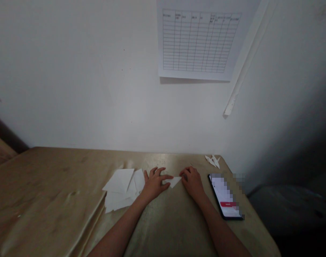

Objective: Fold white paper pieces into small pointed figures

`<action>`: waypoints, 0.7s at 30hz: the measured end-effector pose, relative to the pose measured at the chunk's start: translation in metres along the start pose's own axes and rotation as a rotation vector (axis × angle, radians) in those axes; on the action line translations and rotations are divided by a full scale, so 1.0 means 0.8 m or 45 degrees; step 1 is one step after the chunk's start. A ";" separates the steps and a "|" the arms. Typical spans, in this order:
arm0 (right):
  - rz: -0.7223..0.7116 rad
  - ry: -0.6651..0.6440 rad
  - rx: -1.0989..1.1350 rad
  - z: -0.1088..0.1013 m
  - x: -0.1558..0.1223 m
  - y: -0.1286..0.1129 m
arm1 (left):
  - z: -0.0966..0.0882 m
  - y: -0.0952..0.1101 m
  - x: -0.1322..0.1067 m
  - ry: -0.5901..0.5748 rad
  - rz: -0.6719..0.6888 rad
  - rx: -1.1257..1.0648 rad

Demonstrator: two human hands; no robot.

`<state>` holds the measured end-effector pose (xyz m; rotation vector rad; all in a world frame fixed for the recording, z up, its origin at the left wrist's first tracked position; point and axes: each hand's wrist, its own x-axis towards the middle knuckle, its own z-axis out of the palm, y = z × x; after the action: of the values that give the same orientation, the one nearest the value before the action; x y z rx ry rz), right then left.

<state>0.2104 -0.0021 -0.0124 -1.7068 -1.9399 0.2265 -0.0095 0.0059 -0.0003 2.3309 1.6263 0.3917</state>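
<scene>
- Spreading fingers on left hand [153,182], with index and thumb set a little apart at left end of paper [175,181]; curling fingers close together on right hand [191,179], with tips at paper's right end. Pinching or just pressing on right: cannot tell.
- Behind everything: pale wall [85,78], with a few specks.
- Below, against wall: brownish table [53,192], with a crease or edge running toward camera left of left forearm.
- High on wall, right of centre: chart [196,43], with grid and header text too small to read.
- To left of left hand, close beside it: loose pile of white sheets [120,181], overlapping at odd angles.
- To right of right forearm, apart from it: phone [224,198], face up, screen lit, partly pixelated.
- At far right corner of table, beyond phone: white folded scraps [213,161], lying close together.
- Between both hands, on or just above table: paper, small, white, folded, roughly triangular in the part showing. Long axis seemingly left to right, from left index to right fingertips; lower corner toward camera. To right of left fingers, to left of right fingers; touched at both ends, with neither hand clearly nearer.
</scene>
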 end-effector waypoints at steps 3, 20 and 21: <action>-0.015 -0.001 -0.008 0.000 -0.001 0.001 | -0.001 0.001 0.000 0.003 -0.002 -0.001; -0.005 -0.021 -0.003 0.004 -0.006 -0.007 | 0.002 -0.001 0.000 0.019 0.008 0.001; -0.005 -0.020 -0.004 0.005 -0.007 -0.008 | 0.003 -0.001 0.001 0.019 0.007 0.002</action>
<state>0.2027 -0.0081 -0.0146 -1.7084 -1.9554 0.2359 -0.0094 0.0064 -0.0026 2.3400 1.6275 0.4098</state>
